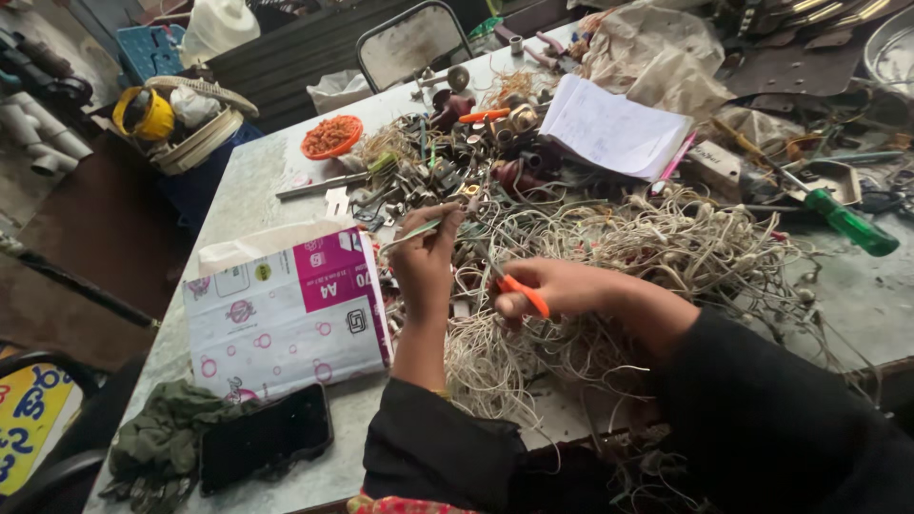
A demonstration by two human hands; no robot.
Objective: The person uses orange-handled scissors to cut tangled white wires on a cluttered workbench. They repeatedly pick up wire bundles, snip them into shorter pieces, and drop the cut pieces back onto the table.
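The left hand is raised over the middle of the desk, its fingers pinched together on a thin pale wire that sticks out to the left of the fingertips. The right hand sits just beside it to the right, closed around a tool with orange handles; its working end is hidden behind the fingers, so I cannot tell its kind for certain. Both hands hover over a big tangled heap of off-white wires that spreads across the desk's near right half and spills over the front edge. Behind the heap lies a clutter of small metal parts, a small orange bowl of reddish bits, an open paper pad and a green-handled screwdriver. To the left of the hands lies a white and pink printed bag, and nearer the front edge a dark phone rests beside a crumpled green cloth.
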